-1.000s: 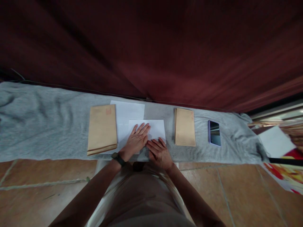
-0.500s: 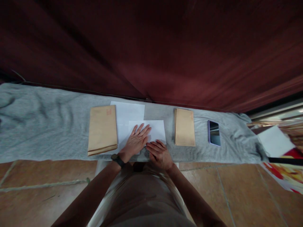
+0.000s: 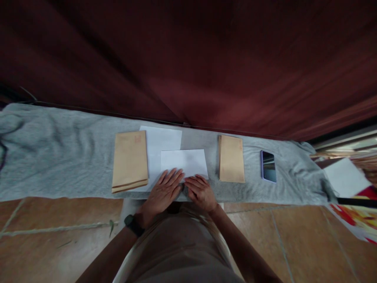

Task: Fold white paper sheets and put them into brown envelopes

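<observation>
A folded white sheet lies on the grey cloth in front of me, on top of another white sheet. My left hand rests flat with fingers stretched out, fingertips on the near edge of the folded sheet. A dark watch sits on that wrist. My right hand lies beside it with fingers together and slightly curled, pressing the sheet's near right edge. Neither hand holds anything.
A stack of brown envelopes lies left of the sheets and another brown stack to the right. A phone lies further right. A dark red curtain hangs behind. Tiled floor is below.
My left hand has slid back toward me, from the middle of the folded sheet to its near edge. My right hand has barely moved.
</observation>
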Demonstrator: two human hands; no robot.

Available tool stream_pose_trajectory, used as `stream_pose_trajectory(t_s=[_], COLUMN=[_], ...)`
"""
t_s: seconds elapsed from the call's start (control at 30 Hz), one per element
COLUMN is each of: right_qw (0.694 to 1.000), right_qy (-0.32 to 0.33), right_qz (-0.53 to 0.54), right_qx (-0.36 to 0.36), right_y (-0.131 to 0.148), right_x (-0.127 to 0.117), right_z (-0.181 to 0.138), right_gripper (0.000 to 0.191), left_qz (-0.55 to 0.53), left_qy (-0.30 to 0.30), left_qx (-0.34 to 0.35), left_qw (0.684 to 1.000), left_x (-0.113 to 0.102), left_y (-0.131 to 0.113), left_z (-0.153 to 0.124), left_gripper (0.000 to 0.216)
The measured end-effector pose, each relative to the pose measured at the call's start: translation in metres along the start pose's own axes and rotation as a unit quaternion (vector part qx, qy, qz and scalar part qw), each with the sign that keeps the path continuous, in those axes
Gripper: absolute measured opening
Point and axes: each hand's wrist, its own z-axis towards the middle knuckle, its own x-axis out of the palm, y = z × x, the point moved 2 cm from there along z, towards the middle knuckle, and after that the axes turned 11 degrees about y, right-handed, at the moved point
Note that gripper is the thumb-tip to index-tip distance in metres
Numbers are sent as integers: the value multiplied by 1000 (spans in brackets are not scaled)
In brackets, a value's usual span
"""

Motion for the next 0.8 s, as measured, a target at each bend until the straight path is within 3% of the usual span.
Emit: stream_pose_trajectory(t_s=[0.17, 0.33, 0.47, 0.67, 0.8], right_qw=[993, 961, 945, 924, 921], right_qy=[-74, -140, -149, -166, -194], right_qz=[2, -47, -71, -63, -82], right_qx=[93, 232, 281, 338, 328], right_y=[-12, -27, -32, -43, -49], right_x=[3, -1, -7, -8, -6], right_z=[0, 10, 20, 24, 25], right_gripper=[36, 48, 52, 51, 44], left_qz=[-61, -235, -387, -555, -600], left_qy=[-87, -132, -157, -204, -232], left_qx=[-106, -167, -242, -335, -338], left_qw=[989, 948, 876, 734, 687], left_x=[7, 6, 2, -5, -12], left_y=[19, 31, 39, 46, 43], left_z=[-13, -14, -4, 6, 10], left_gripper=[58, 56, 53, 59, 67])
